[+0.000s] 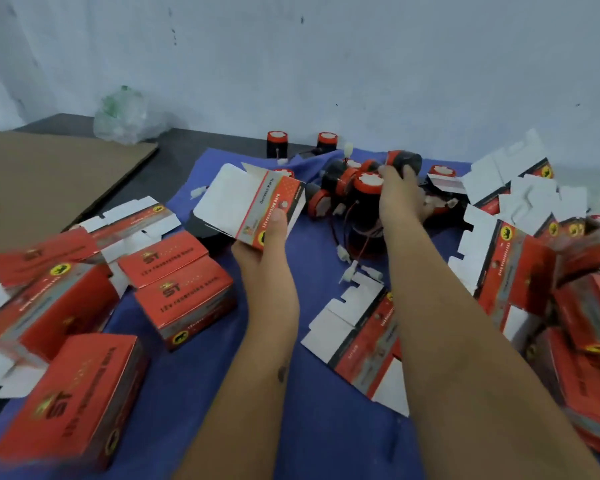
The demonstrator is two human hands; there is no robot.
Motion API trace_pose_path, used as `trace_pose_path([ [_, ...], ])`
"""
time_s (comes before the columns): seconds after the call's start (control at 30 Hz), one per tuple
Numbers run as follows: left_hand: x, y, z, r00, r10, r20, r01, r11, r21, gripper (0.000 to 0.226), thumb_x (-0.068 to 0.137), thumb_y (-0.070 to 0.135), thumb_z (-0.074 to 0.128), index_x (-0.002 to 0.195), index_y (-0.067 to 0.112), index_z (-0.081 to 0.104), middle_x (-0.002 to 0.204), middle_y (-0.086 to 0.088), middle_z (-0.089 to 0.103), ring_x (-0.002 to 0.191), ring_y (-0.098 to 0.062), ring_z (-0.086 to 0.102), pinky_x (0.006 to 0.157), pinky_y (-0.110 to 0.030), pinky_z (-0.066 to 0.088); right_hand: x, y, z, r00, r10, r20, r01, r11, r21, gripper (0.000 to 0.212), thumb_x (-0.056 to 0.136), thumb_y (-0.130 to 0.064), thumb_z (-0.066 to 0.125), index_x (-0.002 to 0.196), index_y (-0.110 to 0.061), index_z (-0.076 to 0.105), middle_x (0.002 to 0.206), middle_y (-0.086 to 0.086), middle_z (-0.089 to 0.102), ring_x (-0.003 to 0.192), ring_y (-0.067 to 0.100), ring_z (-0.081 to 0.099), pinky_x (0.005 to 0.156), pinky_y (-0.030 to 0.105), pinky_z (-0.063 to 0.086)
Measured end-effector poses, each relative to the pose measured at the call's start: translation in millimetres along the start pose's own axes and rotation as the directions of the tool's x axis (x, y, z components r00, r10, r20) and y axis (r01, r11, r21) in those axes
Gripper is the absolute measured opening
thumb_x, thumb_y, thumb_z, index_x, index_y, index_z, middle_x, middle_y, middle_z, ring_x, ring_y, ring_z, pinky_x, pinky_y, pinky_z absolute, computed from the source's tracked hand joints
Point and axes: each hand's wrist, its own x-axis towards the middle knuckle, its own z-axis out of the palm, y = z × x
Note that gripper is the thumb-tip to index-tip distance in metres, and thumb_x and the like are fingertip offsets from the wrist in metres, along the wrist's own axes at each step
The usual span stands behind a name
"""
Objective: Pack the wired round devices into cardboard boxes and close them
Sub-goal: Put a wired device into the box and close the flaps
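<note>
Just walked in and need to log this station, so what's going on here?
A person is boxing devices on a blue cloth. The left hand holds an open red-and-white cardboard box; the right hand grips a round black-and-red wired device from the pile. Closed red boxes sit left, flat unfolded cartons right.

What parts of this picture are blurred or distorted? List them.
Head view: boxes at the left edge and right edge smear with blur; the held box in the left hand reads sharper; wide-angle lens bends the edges; lighting is flat, shadows faint.
</note>
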Motion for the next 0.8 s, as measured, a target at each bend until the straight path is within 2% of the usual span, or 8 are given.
trace_pose_path([
  [0.1,0.2,-7.5,6.7,0.998,-0.052,0.030,0.052,0.999,-0.001,0.032,0.093,0.044,0.060,0.119,0.041,0.041,0.118,0.027,0.054,0.115,0.006,0.052,0.107,-0.032,0.041,-19.8,7.4,15.6,0.973,-0.125,0.193,0.148,0.983,-0.106,0.051,0.083,-0.064,0.041,0.123,-0.036,0.057,0.140,0.003,0.046,0.137,0.035,0.021,0.101,0.054,0.023],
  [0.23,-3.4,-6.3,5.7,0.995,-0.074,0.059,0.078,0.995,-0.056,0.034,0.089,0.047,0.063,0.116,0.041,0.043,0.133,0.009,0.057,0.124,-0.011,0.055,0.110,-0.040,0.042,-55.6,17.4,10.1,0.904,-0.206,0.375,0.218,0.976,0.010,0.064,0.070,-0.076,0.046,0.122,-0.041,0.060,0.146,0.003,0.040,0.138,0.033,0.019,0.098,0.045,0.022],
  [0.3,-7.4,-3.4,4.5,0.994,-0.077,0.080,0.083,0.994,-0.066,0.052,0.085,0.051,0.063,0.128,0.033,0.040,0.138,0.002,0.055,0.126,-0.016,0.055,0.109,-0.042,0.043,-72.7,27.6,-1.7,0.854,-0.277,0.440,0.331,0.943,-0.047,0.063,0.075,-0.075,0.052,0.128,-0.042,0.057,0.157,0.000,0.026,0.144,0.032,0.012,0.111,0.045,0.018],
  [0.4,-12.5,2.0,-0.1,0.993,-0.061,0.102,0.065,0.997,-0.033,0.052,0.092,0.048,0.061,0.134,0.030,0.036,0.141,-0.002,0.053,0.128,-0.022,0.054,0.109,-0.046,0.043,-102.5,50.7,-23.1,0.821,-0.345,0.456,0.505,0.811,-0.296,0.075,0.072,-0.080,0.055,0.135,-0.039,0.049,0.164,-0.002,-0.001,0.149,0.030,-0.006,0.118,0.050,0.002],
  [0.53,-22.1,12.2,-8.6,0.981,-0.104,0.162,0.089,0.991,0.097,0.048,0.094,0.045,0.059,0.130,0.027,0.033,0.135,-0.002,0.056,0.119,-0.025,0.061,0.099,-0.050,0.051,-144.8,60.2,-49.1,0.823,-0.357,0.441,0.526,0.772,-0.357,0.077,0.069,-0.080,0.057,0.132,-0.035,0.052,0.164,0.002,-0.007,0.149,0.027,-0.013,0.116,0.055,0.003],
  [0.63,-40.6,21.0,-20.5,0.983,-0.076,0.167,0.049,0.986,0.160,0.053,0.092,0.047,0.062,0.129,0.026,0.030,0.129,0.004,0.056,0.116,-0.015,0.060,0.091,-0.036,0.056,-170.1,63.8,-63.4,0.784,-0.427,0.451,0.610,0.664,-0.432,0.076,0.068,-0.072,0.065,0.131,-0.032,0.052,0.164,0.006,-0.005,0.149,0.027,-0.012,0.117,0.053,0.001],
  [0.7,-60.6,26.7,-29.2,0.990,0.029,0.136,-0.054,0.981,0.185,0.053,0.092,0.044,0.063,0.130,0.026,0.030,0.118,0.022,0.052,0.108,0.004,0.055,0.083,-0.010,0.048,-188.4,70.3,-73.0,0.766,-0.505,0.398,0.642,0.645,-0.416,0.072,0.069,-0.064,0.070,0.129,-0.028,0.054,0.162,0.008,0.006,0.148,0.027,-0.001,0.118,0.048,0.008],
  [0.8,-96.5,32.1,-39.7,0.989,0.114,0.097,-0.127,0.982,0.138,0.048,0.093,0.040,0.063,0.127,0.032,0.030,0.109,0.035,0.044,0.088,0.031,0.047,0.067,0.007,0.038,-215.4,81.4,-86.0,0.799,-0.591,0.109,0.598,0.762,-0.248,0.069,0.068,-0.044,0.079,0.129,-0.030,0.051,0.135,0.007,0.034,0.124,0.027,0.032,0.105,0.038,0.034],
])
